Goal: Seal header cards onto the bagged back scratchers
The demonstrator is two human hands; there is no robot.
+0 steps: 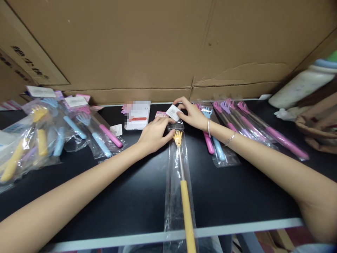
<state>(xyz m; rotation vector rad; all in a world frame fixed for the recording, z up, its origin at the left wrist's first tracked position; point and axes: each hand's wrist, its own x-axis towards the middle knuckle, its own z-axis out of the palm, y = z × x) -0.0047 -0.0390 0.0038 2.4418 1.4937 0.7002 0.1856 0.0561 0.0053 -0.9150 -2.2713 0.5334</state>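
A yellow back scratcher [187,211] in a clear plastic bag [172,196] lies in front of me, its hand-shaped head up by my hands and its handle reaching past the table's front edge. My left hand [157,135] rests on the top of that bag, fingers laid over the pink header card [161,114] and thumb spread beside the yellow head. Between the thumb and fingers of my right hand [193,114] is a white label [174,112] with small print, held at the bag's top end. The left fingertips are partly hidden.
Bagged back scratchers in several colours [97,137] are heaped at the left. More bagged pink, blue and purple ones [250,123] lie at the right. A white phone [137,116] lies at the back. A bottle [300,84] and brown bag [318,123] stand far right. Cardboard [131,45] walls the back.
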